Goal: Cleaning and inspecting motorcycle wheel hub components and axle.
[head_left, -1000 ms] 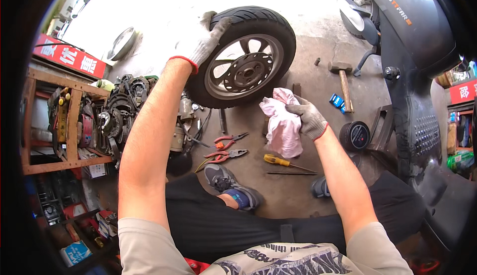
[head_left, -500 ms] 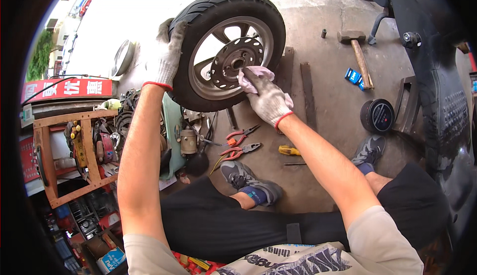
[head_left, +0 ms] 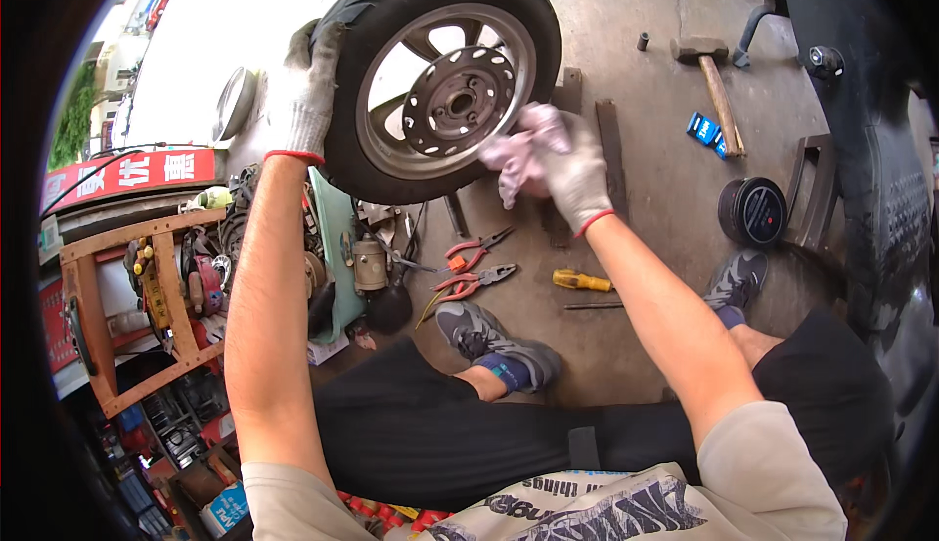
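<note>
A black-tyred wheel (head_left: 342,140) with a grey spoked rim stands upright and tilted in front of me. At its centre is a dark slotted disc (head_left: 423,111) around the hub hole. My left hand (head_left: 305,86), in a whitish work glove with a red cuff, grips the tyre's left side; its fingertips lie partly behind the tread. A pinkish rag (head_left: 523,155) is bunched in my gloved right hand (head_left: 577,169), just off the rim's lower right. Motion blurs the rag and fingers somewhat.
On the floor lie red-handled pliers (head_left: 474,282), a yellow-handled screwdriver (head_left: 584,280), flat metal bars (head_left: 611,150), a wooden-handled hammer (head_left: 719,101) and a round black tin (head_left: 751,211). A wooden frame (head_left: 83,296) with tools stands left; a dark scooter body (head_left: 880,150) is at right.
My right hand has pulled the rag away from the hub disc, toward the right and slightly down. The left hand still holds the tyre, and the wheel is turned slightly.
</note>
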### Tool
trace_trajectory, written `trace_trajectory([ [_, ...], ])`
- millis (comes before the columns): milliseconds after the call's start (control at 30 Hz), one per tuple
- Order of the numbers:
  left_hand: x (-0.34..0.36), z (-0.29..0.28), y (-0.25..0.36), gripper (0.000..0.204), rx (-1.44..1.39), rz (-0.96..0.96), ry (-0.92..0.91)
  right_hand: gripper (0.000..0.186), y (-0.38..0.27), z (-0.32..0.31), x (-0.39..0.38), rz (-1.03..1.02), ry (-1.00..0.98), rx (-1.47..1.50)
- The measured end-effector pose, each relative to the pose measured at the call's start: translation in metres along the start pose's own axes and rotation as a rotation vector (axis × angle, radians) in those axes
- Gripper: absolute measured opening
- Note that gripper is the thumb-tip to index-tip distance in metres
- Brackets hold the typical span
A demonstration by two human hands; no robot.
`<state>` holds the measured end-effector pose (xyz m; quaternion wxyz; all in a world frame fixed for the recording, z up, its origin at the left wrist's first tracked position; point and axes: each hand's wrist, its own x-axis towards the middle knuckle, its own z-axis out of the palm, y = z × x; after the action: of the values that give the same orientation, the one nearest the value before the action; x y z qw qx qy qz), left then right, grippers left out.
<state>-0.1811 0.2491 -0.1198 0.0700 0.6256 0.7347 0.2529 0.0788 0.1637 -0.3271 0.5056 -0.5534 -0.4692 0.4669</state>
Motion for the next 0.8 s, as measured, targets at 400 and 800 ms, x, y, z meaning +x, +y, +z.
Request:
trace_trajectory([
  [400,0.01,0.011,-0.005,0.072,-0.026,0.169,0.065,0.026,-0.028,0.026,0.011,0.596,0.051,0.834],
  [800,-0.003,0.007,0.004,0.074,-0.006,0.097,0.05,0.03,-0.057,0.05,0.023,-0.363,-0.446,-0.976],
])
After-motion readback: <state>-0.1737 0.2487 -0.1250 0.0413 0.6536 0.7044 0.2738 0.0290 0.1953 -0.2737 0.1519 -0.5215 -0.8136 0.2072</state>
